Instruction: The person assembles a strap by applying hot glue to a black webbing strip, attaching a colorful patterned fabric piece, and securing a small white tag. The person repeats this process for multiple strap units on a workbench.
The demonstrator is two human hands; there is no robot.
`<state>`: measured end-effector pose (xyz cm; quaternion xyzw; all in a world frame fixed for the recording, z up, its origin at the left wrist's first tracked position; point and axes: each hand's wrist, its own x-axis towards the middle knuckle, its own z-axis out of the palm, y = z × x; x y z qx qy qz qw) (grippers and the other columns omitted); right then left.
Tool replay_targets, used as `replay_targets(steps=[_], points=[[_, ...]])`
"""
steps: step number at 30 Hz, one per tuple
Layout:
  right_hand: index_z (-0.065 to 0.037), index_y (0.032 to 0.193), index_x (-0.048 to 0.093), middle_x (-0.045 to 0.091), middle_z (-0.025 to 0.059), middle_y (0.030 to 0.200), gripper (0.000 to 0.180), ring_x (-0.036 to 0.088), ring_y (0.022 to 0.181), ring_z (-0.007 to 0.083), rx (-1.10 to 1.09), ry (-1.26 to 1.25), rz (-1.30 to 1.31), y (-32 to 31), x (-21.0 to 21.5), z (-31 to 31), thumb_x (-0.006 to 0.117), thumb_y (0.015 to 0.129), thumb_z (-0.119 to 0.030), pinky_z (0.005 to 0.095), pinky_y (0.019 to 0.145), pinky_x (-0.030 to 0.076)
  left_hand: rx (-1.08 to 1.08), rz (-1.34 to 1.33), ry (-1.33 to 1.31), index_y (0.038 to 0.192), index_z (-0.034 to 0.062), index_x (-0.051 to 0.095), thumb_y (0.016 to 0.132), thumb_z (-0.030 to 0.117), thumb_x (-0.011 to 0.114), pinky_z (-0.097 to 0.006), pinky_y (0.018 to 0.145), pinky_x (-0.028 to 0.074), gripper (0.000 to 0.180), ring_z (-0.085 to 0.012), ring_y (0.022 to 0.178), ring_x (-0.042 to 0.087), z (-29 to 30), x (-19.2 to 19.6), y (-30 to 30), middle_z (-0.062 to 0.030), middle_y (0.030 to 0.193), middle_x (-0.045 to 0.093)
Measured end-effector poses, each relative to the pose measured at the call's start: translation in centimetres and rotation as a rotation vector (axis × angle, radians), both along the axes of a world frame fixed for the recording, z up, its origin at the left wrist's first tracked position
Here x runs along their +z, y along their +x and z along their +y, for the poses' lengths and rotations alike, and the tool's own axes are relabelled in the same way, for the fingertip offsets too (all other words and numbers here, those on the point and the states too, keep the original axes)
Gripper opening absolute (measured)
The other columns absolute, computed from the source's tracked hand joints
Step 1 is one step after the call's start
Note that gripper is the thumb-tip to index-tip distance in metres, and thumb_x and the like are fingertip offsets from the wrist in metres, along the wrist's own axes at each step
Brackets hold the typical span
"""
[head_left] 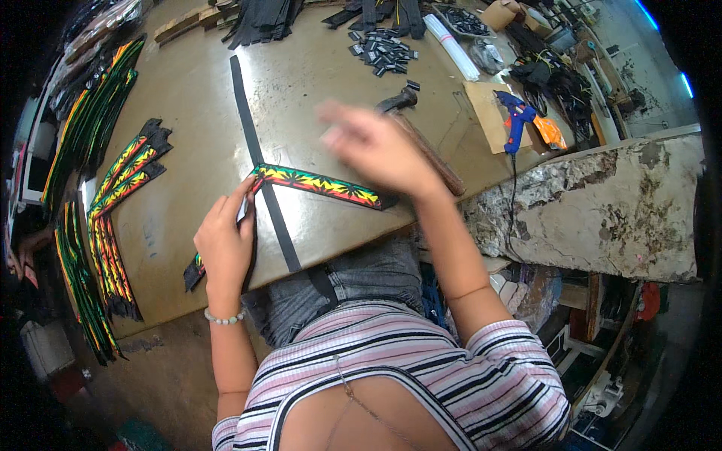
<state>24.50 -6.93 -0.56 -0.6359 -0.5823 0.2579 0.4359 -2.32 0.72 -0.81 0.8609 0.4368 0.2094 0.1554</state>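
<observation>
My left hand (pixel 226 237) pinches a black strap with a green, yellow and red leaf pattern (pixel 320 184) at its bend. From there one length slants right across the table, and another runs down behind my hand. Something small and white shows by the fingers. Under the bend lies a plain black strip (pixel 278 214), stretched from far to near. Raised over the table, my right hand (pixel 376 146) is smeared by motion, so its fingers are unclear. Closest to it is a hammer (pixel 425 150) with a wooden handle, partly hidden by the hand.
Bundled patterned straps (pixel 120 203) lie on the left of the table (pixel 180 98). Toward the back are black straps (pixel 263 19), a heap of small black pieces (pixel 382 51) and white sticks (pixel 451 46). A blue glue gun (pixel 515 124) rests on cardboard, its cord hanging over the edge.
</observation>
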Motion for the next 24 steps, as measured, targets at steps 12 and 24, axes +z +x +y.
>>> replay_targets(steps=[12, 24], points=[[-0.003, 0.096, 0.075, 0.069, 0.0254, 0.091, 0.022, 0.068, 0.087, 0.0418, -0.771, -0.171, -0.934, 27.1, -1.3, 0.0, 0.07, 0.086, -0.022, 0.0507, 0.081, 0.052, 0.022, -0.094, 0.022, 0.114, 0.0204, 0.072, 0.091, 0.02, 0.068, -0.036, 0.06, 0.049, 0.023, -0.0259, 0.065, 0.062, 0.3, -0.3, 0.1, -0.0091, 0.08, 0.067], [0.006, 0.094, 0.07, 0.068, 0.0297, 0.093, 0.022, 0.068, 0.091, 0.0448, -0.446, -0.481, -1.134, 22.1, 1.2, 0.5, 0.054, 0.085, -0.005, 0.0492, 0.083, 0.055, 0.005, -0.164, 0.04, 0.111, 0.0185, 0.073, 0.09, 0.018, 0.069, -0.036, 0.061, 0.049, 0.021, -0.0262, 0.066, 0.062, 0.3, -0.5, -0.1, -0.0093, 0.079, 0.067]])
